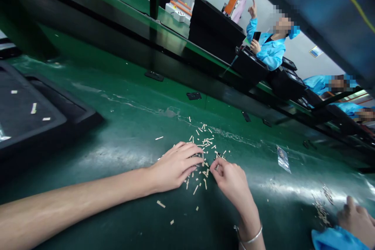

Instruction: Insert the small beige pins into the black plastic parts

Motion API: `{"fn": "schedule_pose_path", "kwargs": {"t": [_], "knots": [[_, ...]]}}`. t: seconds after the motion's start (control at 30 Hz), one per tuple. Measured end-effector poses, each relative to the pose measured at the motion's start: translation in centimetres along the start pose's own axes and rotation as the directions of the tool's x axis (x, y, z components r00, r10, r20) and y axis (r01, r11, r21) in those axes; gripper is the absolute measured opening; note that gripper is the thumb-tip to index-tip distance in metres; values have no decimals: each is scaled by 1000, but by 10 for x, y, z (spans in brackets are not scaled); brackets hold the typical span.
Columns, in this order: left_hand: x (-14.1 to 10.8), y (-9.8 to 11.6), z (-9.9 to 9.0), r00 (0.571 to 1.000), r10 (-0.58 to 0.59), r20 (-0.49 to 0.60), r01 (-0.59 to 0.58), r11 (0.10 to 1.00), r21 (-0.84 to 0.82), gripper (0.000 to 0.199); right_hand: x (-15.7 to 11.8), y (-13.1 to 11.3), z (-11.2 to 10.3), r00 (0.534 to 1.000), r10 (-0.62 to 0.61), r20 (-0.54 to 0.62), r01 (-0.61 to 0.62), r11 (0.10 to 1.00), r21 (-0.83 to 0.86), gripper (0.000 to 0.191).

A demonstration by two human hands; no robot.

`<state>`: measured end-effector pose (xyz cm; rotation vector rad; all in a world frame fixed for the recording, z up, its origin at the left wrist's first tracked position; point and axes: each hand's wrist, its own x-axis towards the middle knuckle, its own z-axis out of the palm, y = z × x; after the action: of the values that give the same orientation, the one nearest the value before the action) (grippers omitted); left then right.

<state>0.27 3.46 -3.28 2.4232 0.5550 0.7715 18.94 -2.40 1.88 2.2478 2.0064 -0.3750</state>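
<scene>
**Pale strips mostly loose, right hand pinching at the heap**

Your right hand works at the near edge of a scattered heap of pale strips, its thumb and forefinger pressed together on what looks like a single strip, though the fingertips partly hide it. Your left hand lies palm down beside the heap on the green mat, its fingers closed together; you cannot tell whether anything sits beneath them.

Judging by how things lie, little is gathered: most strips remain spread over the mat around both hands, with a few strays well out toward your left forearm. Only three lie in the black tray off to the left. A clear plastic bag lies flat on the mat to the right. Farther right, a co-worker's hand in a blue sleeve sits near a smaller heap of strips.
</scene>
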Motion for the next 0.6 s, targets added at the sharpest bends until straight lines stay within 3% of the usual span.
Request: {"fn": "schedule_pose_path", "kwargs": {"t": [0.13, 0.3, 0.4, 0.5, 0.6], "knots": [[1, -2, -1, 997, -35, -65, 31, 997, -67, 22, 0, 2, -2, 1000, 7, 13, -7, 1000, 11, 11], [3, -5, -1, 988, -79, -130, 61, 988, -139, 20, -1, -5, 6, 997, 66, 27, -56, 961, -272, 13], [3, -6, 0, 984, -98, -150, 70, 981, -180, 20, -2, -10, 10, 998, 63, 13, -55, 936, -347, 15], [3, -5, -1, 978, -121, -167, 86, 976, -201, 20, -1, -10, 12, 1000, 10, -28, -15, 984, -176, 13], [2, -4, -2, 983, -120, -142, 90, 975, -205, 17, 2, -11, 15, 997, -2, -75, 21, 968, 251, 9]]}}
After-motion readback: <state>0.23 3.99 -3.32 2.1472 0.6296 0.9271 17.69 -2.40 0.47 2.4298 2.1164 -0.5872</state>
